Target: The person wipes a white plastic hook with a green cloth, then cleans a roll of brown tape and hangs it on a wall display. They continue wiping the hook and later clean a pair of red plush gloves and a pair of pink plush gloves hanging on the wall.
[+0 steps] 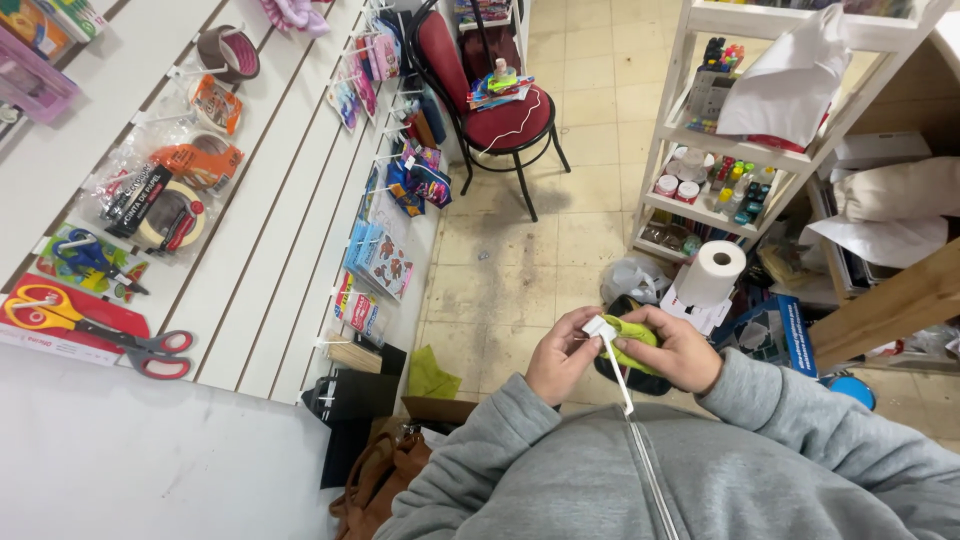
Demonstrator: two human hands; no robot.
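While the camera looks straight down past a grey sweatshirt (700, 470), the big white slatted display wall (290, 200) fills everything to the left of the hands, hung with tape rolls (175, 215), packaged goods and a pair of red and orange scissors (95, 325). Beyond the hands, further up the tiled floor, stands a chair with a red seat (505, 115), and to the right of the hands rises a white shelf unit (745, 130) stocked with small bottles and jars. Just above the right hand sits a white paper roll (712, 272). Now the hands themselves, meeting close in front of the chest: the right hand (680, 350) has its fingers curled shut around a yellow-green cloth (628, 340), bunched in the palm. The left hand (560, 355) pinches a white hook peg (610, 355) near its flat head, thumb and fingertips closed on it, and the peg's thin shaft runs down toward the sweatshirt, touching the cloth.
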